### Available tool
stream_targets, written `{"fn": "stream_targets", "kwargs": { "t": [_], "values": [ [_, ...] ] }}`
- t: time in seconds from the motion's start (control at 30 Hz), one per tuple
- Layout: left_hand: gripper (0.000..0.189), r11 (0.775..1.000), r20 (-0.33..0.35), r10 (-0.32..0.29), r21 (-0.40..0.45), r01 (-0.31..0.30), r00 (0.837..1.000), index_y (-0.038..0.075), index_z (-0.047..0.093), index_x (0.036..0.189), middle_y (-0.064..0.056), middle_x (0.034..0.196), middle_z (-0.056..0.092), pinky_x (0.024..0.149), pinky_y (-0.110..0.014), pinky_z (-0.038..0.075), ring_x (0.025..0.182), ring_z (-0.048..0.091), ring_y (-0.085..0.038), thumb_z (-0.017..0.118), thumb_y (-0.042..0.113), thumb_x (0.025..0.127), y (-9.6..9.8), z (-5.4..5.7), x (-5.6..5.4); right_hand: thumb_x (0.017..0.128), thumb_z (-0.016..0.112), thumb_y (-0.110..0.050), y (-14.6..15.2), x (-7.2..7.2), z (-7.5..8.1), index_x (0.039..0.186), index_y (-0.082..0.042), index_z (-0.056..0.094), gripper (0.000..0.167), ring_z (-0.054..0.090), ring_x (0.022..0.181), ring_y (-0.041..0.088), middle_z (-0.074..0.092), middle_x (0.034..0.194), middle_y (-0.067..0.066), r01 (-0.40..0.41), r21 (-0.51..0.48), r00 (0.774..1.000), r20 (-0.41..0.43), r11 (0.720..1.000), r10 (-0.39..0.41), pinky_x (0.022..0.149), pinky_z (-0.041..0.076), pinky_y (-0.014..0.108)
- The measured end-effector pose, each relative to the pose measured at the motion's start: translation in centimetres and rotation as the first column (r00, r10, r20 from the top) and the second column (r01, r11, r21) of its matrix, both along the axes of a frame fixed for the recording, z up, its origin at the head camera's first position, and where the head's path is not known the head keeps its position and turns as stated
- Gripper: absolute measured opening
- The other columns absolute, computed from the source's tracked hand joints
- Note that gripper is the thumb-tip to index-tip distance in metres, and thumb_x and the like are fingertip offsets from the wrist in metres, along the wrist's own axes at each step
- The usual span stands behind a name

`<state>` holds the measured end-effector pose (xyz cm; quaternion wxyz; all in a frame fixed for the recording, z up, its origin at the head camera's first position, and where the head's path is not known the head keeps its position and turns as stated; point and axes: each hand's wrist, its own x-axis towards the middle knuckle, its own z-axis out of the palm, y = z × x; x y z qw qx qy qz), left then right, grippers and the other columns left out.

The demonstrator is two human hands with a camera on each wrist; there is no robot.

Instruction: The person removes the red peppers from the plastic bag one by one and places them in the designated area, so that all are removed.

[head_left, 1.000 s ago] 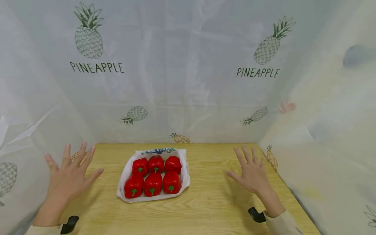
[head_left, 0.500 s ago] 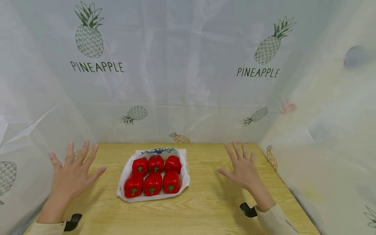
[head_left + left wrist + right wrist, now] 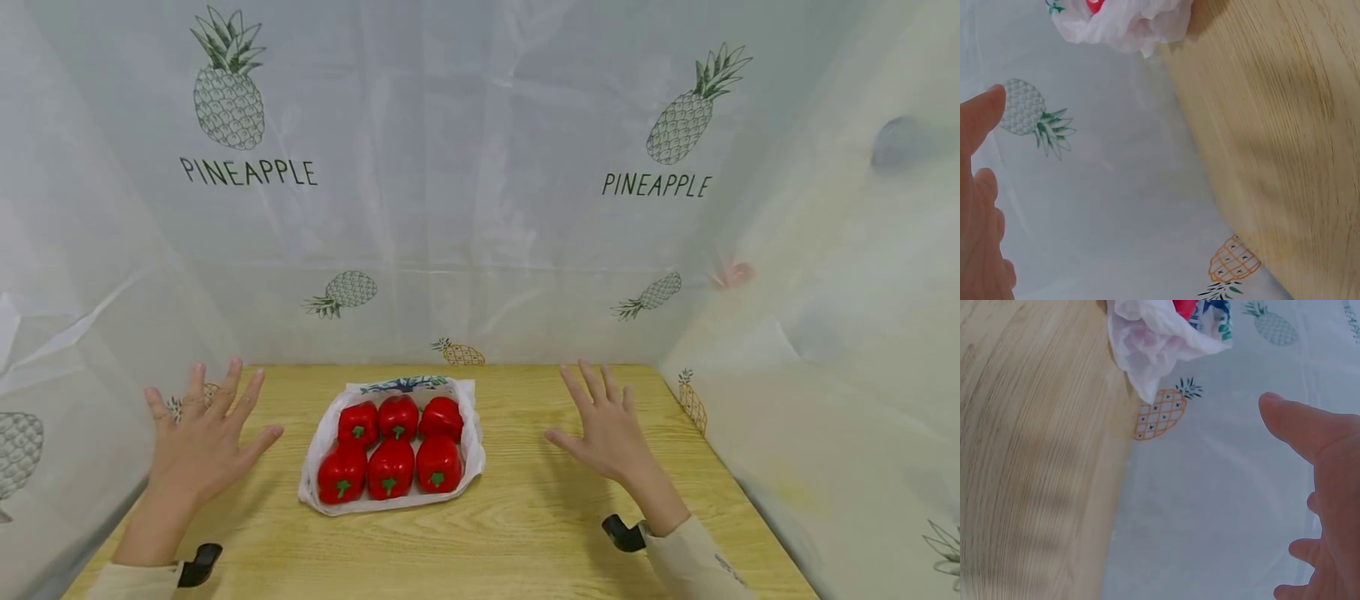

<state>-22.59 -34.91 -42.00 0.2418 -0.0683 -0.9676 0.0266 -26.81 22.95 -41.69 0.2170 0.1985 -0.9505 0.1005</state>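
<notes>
Several red bell peppers (image 3: 391,468) with green stems sit in two rows inside a white bag (image 3: 472,454) with its mouth spread wide. A blue and green print shows at the bag's back edge. My left hand (image 3: 198,454) hovers left of the bag, fingers spread, holding nothing. To the right of the bag, my right hand (image 3: 611,437) hovers over the table with spread fingers, also holding nothing. Each wrist view catches an outer side of the bag (image 3: 1135,25) and a bit of red. The left thumb (image 3: 985,115) and right thumb (image 3: 1291,422) are apart from it.
The wooden table (image 3: 517,542) has light yellow grain. A pale curtain (image 3: 480,208) with printed pineapples hangs behind it and along both sides, close to the table's edges. Black wrist mounts (image 3: 624,533) stick out inward from both cuffs.
Both hands have moved inward toward the bag, the left one rightward and the right one leftward. Their fingers stay spread. The bag and peppers have not moved.
</notes>
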Motion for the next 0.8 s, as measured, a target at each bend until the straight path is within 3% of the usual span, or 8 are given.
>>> {"fn": "stream_targets", "kwargs": {
  "t": [0.23,0.53,0.8],
  "values": [
    [0.101,1.000,-0.019,-0.019,0.014,0.019,1.000,0.030,0.004,0.172,-0.010,0.179,-0.002,0.109,-0.077,-0.026,0.160,-0.013,-0.049,0.061,0.067,0.098,0.6,-0.6,-0.6,0.089,0.080,-0.058,-0.9,-0.2,-0.1,0.168,-0.015,0.031,0.102,0.023,0.154,0.058,0.030,0.171,0.022,-0.034,0.013,0.997,-0.065,0.999,0.034,0.107,0.026,0.086],
    [0.101,0.998,-0.021,-0.050,0.030,0.051,0.999,0.029,0.003,0.173,-0.011,0.179,-0.001,0.109,-0.083,-0.018,0.159,-0.004,-0.054,0.060,0.067,0.099,1.5,-1.3,-1.1,0.088,0.082,-0.057,-3.2,-0.8,-0.6,0.169,-0.016,0.029,0.105,0.021,0.156,0.056,0.025,0.173,0.021,-0.083,-0.012,0.996,-0.039,0.996,0.083,0.109,0.025,0.085],
    [0.099,0.996,-0.007,-0.066,0.061,0.066,0.998,0.028,0.002,0.173,-0.009,0.179,-0.005,0.110,-0.082,-0.019,0.159,-0.007,-0.053,0.059,0.065,0.101,2.8,-1.5,-1.5,0.089,0.079,-0.061,-4.5,-1.1,-0.9,0.171,-0.020,0.026,0.106,0.019,0.158,0.051,0.020,0.176,0.015,-0.089,-0.011,0.996,-0.003,0.996,0.089,0.113,0.026,0.081]
  ]
}}
